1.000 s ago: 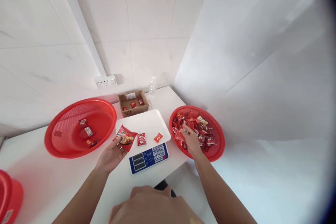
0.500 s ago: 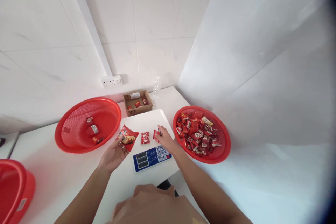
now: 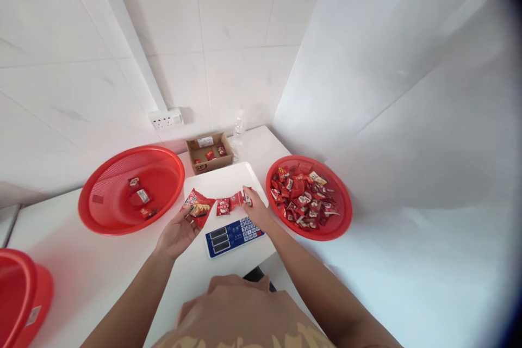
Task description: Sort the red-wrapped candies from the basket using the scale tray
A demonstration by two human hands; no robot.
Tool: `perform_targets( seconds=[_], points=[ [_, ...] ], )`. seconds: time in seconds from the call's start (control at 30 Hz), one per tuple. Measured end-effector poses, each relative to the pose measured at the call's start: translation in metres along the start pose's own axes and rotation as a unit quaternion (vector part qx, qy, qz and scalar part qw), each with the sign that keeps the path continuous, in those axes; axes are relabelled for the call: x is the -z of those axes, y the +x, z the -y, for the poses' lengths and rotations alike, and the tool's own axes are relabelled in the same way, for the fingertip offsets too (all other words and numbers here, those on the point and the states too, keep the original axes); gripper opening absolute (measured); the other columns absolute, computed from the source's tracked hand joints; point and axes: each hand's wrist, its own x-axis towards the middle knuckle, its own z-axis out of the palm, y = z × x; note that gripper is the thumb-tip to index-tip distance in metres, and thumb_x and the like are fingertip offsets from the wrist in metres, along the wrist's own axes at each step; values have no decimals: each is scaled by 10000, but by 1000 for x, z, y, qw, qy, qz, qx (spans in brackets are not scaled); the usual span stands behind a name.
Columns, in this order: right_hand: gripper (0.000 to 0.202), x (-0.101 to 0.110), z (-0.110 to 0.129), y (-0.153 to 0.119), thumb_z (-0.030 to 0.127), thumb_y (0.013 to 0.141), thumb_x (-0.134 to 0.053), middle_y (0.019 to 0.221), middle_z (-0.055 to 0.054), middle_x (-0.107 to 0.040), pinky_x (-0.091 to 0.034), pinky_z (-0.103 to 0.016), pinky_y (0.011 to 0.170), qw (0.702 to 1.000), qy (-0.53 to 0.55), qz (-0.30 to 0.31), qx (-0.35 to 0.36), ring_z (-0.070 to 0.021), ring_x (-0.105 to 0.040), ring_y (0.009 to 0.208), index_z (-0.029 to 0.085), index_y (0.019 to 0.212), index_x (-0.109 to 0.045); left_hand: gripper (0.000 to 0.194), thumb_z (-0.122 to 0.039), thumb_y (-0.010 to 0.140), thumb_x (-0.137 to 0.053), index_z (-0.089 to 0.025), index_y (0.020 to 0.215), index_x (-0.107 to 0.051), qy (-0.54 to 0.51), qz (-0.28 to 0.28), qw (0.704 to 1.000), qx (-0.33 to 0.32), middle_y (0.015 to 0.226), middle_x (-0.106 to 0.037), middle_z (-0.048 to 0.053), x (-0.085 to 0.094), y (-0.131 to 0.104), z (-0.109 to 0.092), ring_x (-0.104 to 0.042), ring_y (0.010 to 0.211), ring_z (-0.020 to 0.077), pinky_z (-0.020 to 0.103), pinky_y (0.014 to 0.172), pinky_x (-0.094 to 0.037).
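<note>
My left hand (image 3: 179,235) holds a large red snack bag (image 3: 200,207) with a food picture, over the left edge of the white scale (image 3: 228,176). My right hand (image 3: 253,207) pinches small red packets (image 3: 237,200) above the scale's right part; how many it holds I cannot tell. Just left of them, a small red packet (image 3: 223,206) with white print appears on the scale plate, close to or touching them. The blue panel (image 3: 234,236) with displays and keys faces me.
Right of the scale, a red basket (image 3: 347,212) holds many red packets. A red basket (image 3: 92,220) with several packets stands left, another (image 3: 45,288) at the lower left. Behind are a cardboard box (image 3: 207,166) with packets and a clear bottle (image 3: 240,124).
The packets in my right hand now show more fully and sit nearer the packet on the scale. My left hand still holds the bag. The view has shifted slightly.
</note>
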Motion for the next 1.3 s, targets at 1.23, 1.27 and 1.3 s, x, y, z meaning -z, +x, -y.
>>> perform_targets(
  seconds=[1.23,1.27,1.3],
  points=[
    [436,146,-67,-27,470,684,-601,793,-18,-669,-485,-278,516,907,109,-292,-282,-161,-619,609,217,1037,-567,315,-350,941,-386,-178,1062,-619,-24,19,999,41,799,-726,53,-3,6,9,-691,670,165,281,622,-572],
    [417,135,-58,-21,465,659,-637,782,-12,-668,-487,-273,526,911,151,-269,-273,-159,-623,620,222,993,-582,306,-335,944,-380,-176,1038,-624,-25,18,999,45,771,-723,47,-5,4,10,-688,647,159,277,614,-569],
    [395,122,-48,-15,453,637,-668,772,-8,-665,-489,-265,537,916,185,-240,-262,-154,-624,627,220,948,-593,302,-325,946,-377,-171,1022,-626,-23,20,998,49,759,-722,46,-8,2,12,-687,638,158,277,613,-568]
  ],
)
